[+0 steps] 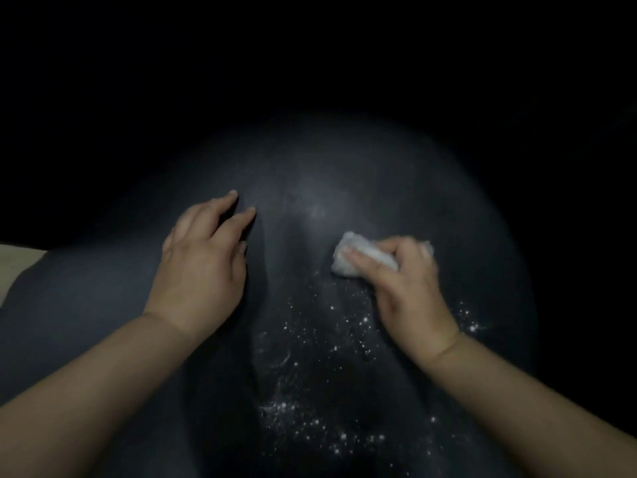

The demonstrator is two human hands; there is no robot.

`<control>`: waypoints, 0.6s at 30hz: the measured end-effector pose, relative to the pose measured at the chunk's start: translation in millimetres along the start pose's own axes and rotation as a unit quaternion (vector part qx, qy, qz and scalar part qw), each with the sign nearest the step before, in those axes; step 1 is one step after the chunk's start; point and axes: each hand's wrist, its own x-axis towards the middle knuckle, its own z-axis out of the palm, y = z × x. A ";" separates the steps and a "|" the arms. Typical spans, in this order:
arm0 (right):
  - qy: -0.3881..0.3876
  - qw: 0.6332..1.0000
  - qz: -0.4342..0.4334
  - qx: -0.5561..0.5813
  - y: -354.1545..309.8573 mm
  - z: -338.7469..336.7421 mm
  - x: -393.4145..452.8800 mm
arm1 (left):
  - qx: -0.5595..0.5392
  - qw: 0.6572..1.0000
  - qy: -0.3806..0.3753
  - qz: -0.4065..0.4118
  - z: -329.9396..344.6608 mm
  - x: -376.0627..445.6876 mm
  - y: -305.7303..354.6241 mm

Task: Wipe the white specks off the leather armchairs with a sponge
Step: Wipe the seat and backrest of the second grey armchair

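A dark leather armchair (344,174) fills the view, lit only in the middle. White specks (331,343) are scattered over the leather below and between my hands, with more near the bottom. My right hand (410,291) grips a white sponge (348,253) and holds it against the leather just above the specks. My left hand (203,267) rests on the leather to the left, fingers spread and fairly straight. A crease in the leather runs down between the two hands.
Everything beyond the lit patch is black and cannot be made out. A pale strip (17,267) shows at the left edge, beside the chair.
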 end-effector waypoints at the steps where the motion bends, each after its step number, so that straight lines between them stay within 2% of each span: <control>1: 0.019 0.999 0.029 0.002 2.3 0.6 13.9 | 0.003 1.000 0.003 -0.002 -1.9 -4.1 -3.6; 3: 0.065 0.992 0.112 0.014 -1.0 9.1 47.3 | 0.008 1.000 0.007 -0.012 -4.0 -11.3 -9.6; 5: 0.077 0.985 0.153 0.036 -19.2 24.6 62.8 | 0.013 1.000 0.002 -0.025 -5.0 -17.8 -12.0; 6: 0.058 0.988 0.138 0.044 -31.7 31.5 57.8 | 0.015 0.999 -0.003 -0.032 -5.6 -21.2 -12.2; 10: -0.037 0.998 -0.028 0.043 -61.7 33.7 -17.4 | 0.011 0.999 -0.021 -0.038 -5.2 -36.2 -11.8; 12: -0.045 0.997 -0.057 0.010 -50.0 21.7 -27.3 | 0.004 0.999 -0.023 -0.030 -5.0 -43.8 -12.9; 14: -0.005 1.000 -0.007 -0.020 -34.9 15.7 -7.0 | 0.004 0.999 -0.027 -0.023 -5.1 -52.1 -15.1; 17: 0.061 0.985 0.164 0.011 -29.6 21.1 38.0 | 0.005 0.999 -0.033 -0.011 -4.5 -63.1 -18.8; 18: 0.068 0.980 0.184 0.019 -37.9 27.0 41.5 | 0.004 0.999 -0.034 -0.012 -5.0 -66.3 -19.6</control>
